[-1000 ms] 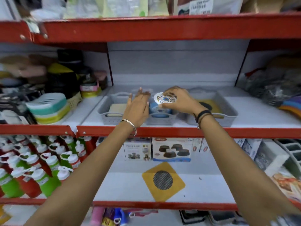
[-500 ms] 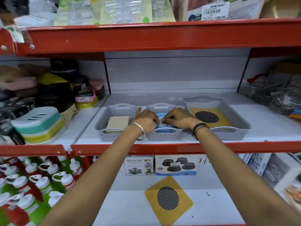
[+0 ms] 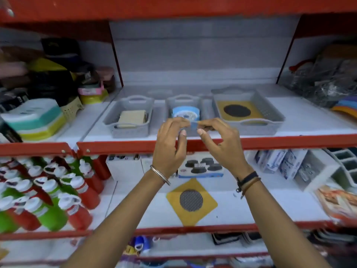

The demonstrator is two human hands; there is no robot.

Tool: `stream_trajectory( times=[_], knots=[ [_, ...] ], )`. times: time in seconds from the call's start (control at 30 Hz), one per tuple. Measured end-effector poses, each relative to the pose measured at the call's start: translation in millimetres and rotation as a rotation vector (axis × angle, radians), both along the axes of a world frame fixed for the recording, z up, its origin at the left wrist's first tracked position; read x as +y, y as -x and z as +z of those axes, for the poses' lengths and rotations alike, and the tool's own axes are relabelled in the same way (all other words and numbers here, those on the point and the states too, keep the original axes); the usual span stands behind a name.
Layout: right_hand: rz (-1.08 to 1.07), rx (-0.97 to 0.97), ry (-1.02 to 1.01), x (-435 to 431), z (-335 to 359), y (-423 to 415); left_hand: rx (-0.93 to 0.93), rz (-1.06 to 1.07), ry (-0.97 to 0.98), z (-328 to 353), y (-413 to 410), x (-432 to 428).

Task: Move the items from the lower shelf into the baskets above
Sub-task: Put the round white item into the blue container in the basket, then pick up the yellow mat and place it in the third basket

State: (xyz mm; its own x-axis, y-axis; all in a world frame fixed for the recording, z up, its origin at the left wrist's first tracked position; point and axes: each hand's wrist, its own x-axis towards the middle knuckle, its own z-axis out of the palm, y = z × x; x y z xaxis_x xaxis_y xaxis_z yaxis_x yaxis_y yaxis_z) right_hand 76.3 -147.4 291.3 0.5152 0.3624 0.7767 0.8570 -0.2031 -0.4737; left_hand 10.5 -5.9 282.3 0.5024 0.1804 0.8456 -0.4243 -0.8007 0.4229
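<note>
Three grey baskets stand on the upper shelf. The left basket (image 3: pixel 116 120) holds a beige block (image 3: pixel 132 116). A blue round item (image 3: pixel 185 113) with a patterned white top lies in the middle basket (image 3: pixel 182 98). The right basket (image 3: pixel 274 115) holds a yellow mat (image 3: pixel 255 111) with a black mesh circle. My left hand (image 3: pixel 170 144) and right hand (image 3: pixel 222 142) hover just in front of the middle basket with fingers curled, their tips close together, holding nothing. On the lower shelf lies another yellow square mat (image 3: pixel 208 205) with a mesh circle.
Red and green bottles (image 3: pixel 48 200) crowd the lower shelf at the left. A box picturing black pads (image 3: pixel 201 168) and white boxes (image 3: pixel 280 161) stand at its back. Stacked soap cases (image 3: pixel 32 118) sit left of the baskets, and wire goods (image 3: pixel 318 88) at the far right.
The blue round item went down into the middle basket and both hands let it go. They have drawn back toward me, to just in front of the basket.
</note>
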Motion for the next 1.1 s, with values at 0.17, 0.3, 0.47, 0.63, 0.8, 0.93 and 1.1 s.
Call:
stream_trajectory(
  times=[0.17, 0.3, 0.47, 0.63, 0.8, 0.93, 1.1],
  knots=[
    [0.004, 0.261, 0.119, -22.9, -77.3, 14.3, 0.267, -0.072, 0.130, -68.7, 26.0, -14.6],
    [-0.039, 0.553, 0.292, -31.2, -146.2, 9.9, 0.720, 0.002, 0.230, -139.8, 24.2, -9.1],
    [-0.168, 0.861, 0.597, -36.9, -228.9, -4.6, 1.111, 0.137, 0.510, -217.6, 23.8, -5.7],
    [-0.233, 0.922, 0.907, -26.6, -274.3, -13.2, 1.450, 0.330, 0.315, -267.4, 24.5, -9.0],
    [-0.456, 0.915, 0.864, -4.1, -279.8, -15.4, 1.465, 0.492, 0.702, -255.6, -6.3, -29.2],
    [-0.593, 1.134, 0.702, -11.3, -282.8, -25.0, 1.286, 0.483, 1.147, -255.7, -21.6, -21.8],
    [-0.451, 1.301, 0.346, -30.0, -269.9, -12.8, 1.133, 0.354, 1.172, -250.8, 0.7, -20.1]
  ],
)
